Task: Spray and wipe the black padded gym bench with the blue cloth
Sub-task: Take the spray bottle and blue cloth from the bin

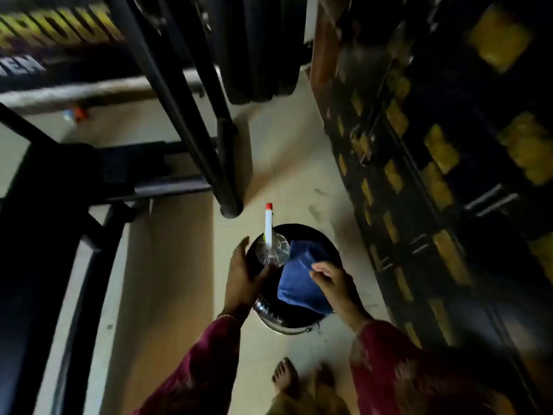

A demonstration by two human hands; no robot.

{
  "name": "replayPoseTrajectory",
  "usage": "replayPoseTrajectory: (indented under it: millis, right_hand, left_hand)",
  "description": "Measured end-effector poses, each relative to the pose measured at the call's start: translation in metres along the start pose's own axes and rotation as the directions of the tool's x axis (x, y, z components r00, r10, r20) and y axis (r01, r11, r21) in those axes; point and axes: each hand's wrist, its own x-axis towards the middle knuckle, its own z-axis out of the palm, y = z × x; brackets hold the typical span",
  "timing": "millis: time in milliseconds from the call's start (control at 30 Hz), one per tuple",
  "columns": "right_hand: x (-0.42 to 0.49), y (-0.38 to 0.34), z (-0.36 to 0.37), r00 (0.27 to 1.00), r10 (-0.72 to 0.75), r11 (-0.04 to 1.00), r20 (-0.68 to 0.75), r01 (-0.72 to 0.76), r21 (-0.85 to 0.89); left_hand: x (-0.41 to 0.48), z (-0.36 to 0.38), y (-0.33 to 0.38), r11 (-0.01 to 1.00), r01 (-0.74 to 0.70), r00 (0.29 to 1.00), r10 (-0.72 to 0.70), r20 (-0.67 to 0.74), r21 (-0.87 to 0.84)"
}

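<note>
A clear spray bottle (271,251) with a white nozzle and red tip stands on a round black stool (287,326) with a chrome rim. A blue cloth (299,284) lies draped over the stool's right half, beside the bottle. My left hand (243,278) is cupped just left of the bottle, fingers apart, thumb near its base. My right hand (333,283) has its fingertips pinched on the cloth's upper edge. The black padded gym bench (36,235) runs along the left side, blurred and apart from both hands.
Black steel frame posts (221,163) of a gym machine stand just beyond the stool. A dark rack with yellow-marked weights (434,163) lines the right side. Pale floor tiles (293,151) lie between them. My bare feet (285,377) are below the stool.
</note>
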Motion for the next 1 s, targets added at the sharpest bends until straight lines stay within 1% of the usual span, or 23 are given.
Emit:
replayPoseTrajectory:
  millis: [67, 100, 167, 200, 267, 300, 333, 400, 467, 500, 567, 633, 667, 733, 800, 833, 900, 1000]
  right_hand:
    - [0.049, 0.021, 0.013, 0.997, -0.063, 0.998, -0.038, 0.062, -0.027]
    - [0.070, 0.033, 0.020, 0.996, -0.075, 0.995, -0.043, 0.072, -0.068]
    - [0.104, 0.053, 0.031, 0.994, -0.102, 0.983, -0.025, 0.097, -0.153]
    - [0.116, 0.064, 0.037, 0.994, -0.105, 0.976, -0.008, 0.102, -0.195]
    - [0.131, 0.083, 0.046, 0.991, -0.131, 0.956, 0.002, 0.127, -0.263]
    - [0.134, 0.090, 0.050, 0.988, -0.151, 0.938, 0.009, 0.146, -0.313]
    - [0.136, 0.095, 0.052, 0.988, -0.151, 0.927, 0.022, 0.149, -0.343]
    - [0.141, 0.102, 0.056, 0.992, -0.118, 0.950, 0.054, 0.128, -0.285]
    - [0.145, 0.101, 0.055, 0.992, -0.094, 0.973, 0.089, 0.110, -0.204]
    - [0.146, 0.101, 0.055, 0.989, -0.099, 0.974, 0.111, 0.119, -0.192]
    - [0.145, 0.101, 0.055, 0.982, -0.140, 0.968, 0.126, 0.162, -0.192]
    - [0.141, 0.100, 0.054, 0.976, -0.197, 0.965, 0.091, 0.209, -0.159]
    - [0.137, 0.098, 0.051, 0.974, -0.214, 0.970, 0.074, 0.221, -0.103]
    - [0.128, 0.094, 0.047, 0.980, -0.190, 0.982, 0.066, 0.190, 0.010]
    - [0.120, 0.092, 0.045, 0.988, -0.142, 0.989, 0.066, 0.139, 0.051]
    - [0.115, 0.092, 0.045, 0.989, -0.130, 0.991, 0.064, 0.127, 0.041]
    - [0.110, 0.089, 0.047, 0.992, -0.100, 0.994, 0.079, 0.097, 0.043]
    - [0.103, 0.069, 0.054, 0.994, -0.070, 0.994, 0.081, 0.063, 0.091]
  left_hand:
    - [0.040, 0.017, -0.027, 0.999, -0.017, 1.000, 0.017, -0.018, 0.030]
    - [0.056, 0.021, -0.038, 0.996, -0.038, 0.999, 0.039, -0.012, 0.078]
    - [0.087, 0.024, -0.055, 0.989, -0.110, 0.993, 0.105, 0.057, 0.101]
    - [0.100, 0.028, -0.060, 0.988, -0.142, 0.984, 0.133, 0.122, 0.066]
    - [0.117, 0.033, -0.067, 0.974, -0.200, 0.943, 0.221, 0.248, -0.106]
    - [0.121, 0.035, -0.069, 0.965, -0.205, 0.925, 0.247, 0.289, -0.166]
    - [0.125, 0.037, -0.067, 0.961, -0.219, 0.914, 0.263, 0.309, -0.169]
    - [0.132, 0.040, -0.061, 0.955, -0.262, 0.902, 0.293, 0.318, -0.137]
    - [0.135, 0.043, -0.057, 0.950, -0.291, 0.911, 0.312, 0.270, -0.118]
    - [0.136, 0.044, -0.055, 0.948, -0.299, 0.918, 0.316, 0.240, -0.108]
    - [0.136, 0.048, -0.053, 0.952, -0.293, 0.930, 0.306, 0.202, -0.093]
    - [0.132, 0.055, -0.052, 0.957, -0.272, 0.948, 0.284, 0.145, -0.097]
    - [0.129, 0.059, -0.050, 0.957, -0.274, 0.955, 0.282, 0.086, -0.099]
    - [0.120, 0.066, -0.045, 0.958, -0.272, 0.961, 0.267, -0.070, -0.092]
    - [0.114, 0.069, -0.045, 0.963, -0.248, 0.952, 0.223, -0.212, -0.102]
    - [0.111, 0.070, -0.047, 0.967, -0.226, 0.944, 0.188, -0.271, -0.118]
    - [0.108, 0.061, -0.049, 0.960, -0.196, 0.919, 0.109, -0.379, -0.200]
    - [0.100, 0.037, -0.053, 0.933, -0.175, 0.885, 0.009, -0.465, -0.314]
